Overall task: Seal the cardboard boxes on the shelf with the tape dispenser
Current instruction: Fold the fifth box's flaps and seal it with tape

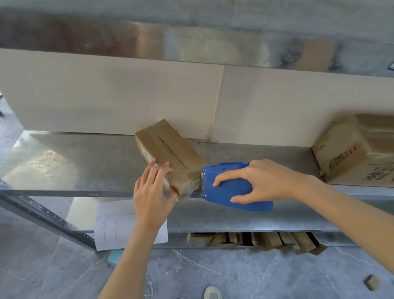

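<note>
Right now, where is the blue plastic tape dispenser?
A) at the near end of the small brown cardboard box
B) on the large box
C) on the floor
A: the right hand holds the blue plastic tape dispenser against the near end of the small brown cardboard box.

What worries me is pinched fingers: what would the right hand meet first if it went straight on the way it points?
Pointing left with the blue tape dispenser, the right hand would first meet the near end of the small cardboard box; the left hand holding that corner probably lies beyond.
</note>
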`<control>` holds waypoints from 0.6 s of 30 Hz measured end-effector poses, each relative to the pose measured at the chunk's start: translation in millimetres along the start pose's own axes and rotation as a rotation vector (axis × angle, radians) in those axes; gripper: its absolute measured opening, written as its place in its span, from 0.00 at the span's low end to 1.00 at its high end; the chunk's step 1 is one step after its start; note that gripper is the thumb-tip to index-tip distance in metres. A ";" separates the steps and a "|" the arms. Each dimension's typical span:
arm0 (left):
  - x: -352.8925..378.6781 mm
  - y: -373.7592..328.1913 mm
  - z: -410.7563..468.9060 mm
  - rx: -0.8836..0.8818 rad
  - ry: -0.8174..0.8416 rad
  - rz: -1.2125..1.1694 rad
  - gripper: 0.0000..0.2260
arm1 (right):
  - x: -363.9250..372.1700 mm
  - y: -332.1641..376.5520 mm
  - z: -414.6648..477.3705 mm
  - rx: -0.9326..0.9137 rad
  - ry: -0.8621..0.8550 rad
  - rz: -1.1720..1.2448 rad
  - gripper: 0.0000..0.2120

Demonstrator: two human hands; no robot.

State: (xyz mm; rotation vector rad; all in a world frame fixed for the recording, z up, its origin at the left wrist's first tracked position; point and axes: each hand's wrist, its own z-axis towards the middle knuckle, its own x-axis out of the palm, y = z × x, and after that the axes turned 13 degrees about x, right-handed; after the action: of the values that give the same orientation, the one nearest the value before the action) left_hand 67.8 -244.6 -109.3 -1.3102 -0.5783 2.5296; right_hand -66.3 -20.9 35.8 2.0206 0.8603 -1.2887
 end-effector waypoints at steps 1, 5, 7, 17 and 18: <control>-0.5 0.1 1.0 -0.006 -0.008 0.000 0.22 | 0.1 -0.1 0.4 0.000 -0.003 0.001 0.18; -0.7 0.4 2.9 -0.048 -0.075 0.002 0.12 | 2.2 -2.2 1.4 -0.005 -0.007 -0.011 0.19; 0.0 -2.0 3.1 -0.047 -0.093 0.006 0.11 | 2.1 -2.6 2.2 -0.005 -0.008 -0.016 0.19; 0.6 1.8 -4.7 0.032 0.026 0.006 0.21 | 3.2 -1.0 5.5 0.000 0.001 -0.003 0.18; 0.3 1.4 -3.7 0.029 0.030 0.011 0.21 | 3.3 -1.0 5.5 0.002 0.003 -0.001 0.19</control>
State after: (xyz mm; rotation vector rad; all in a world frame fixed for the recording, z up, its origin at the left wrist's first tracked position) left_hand 70.6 -244.9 -112.1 -1.3425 -0.5275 2.5128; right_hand -69.0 -23.7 30.6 2.0243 0.8618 -1.2875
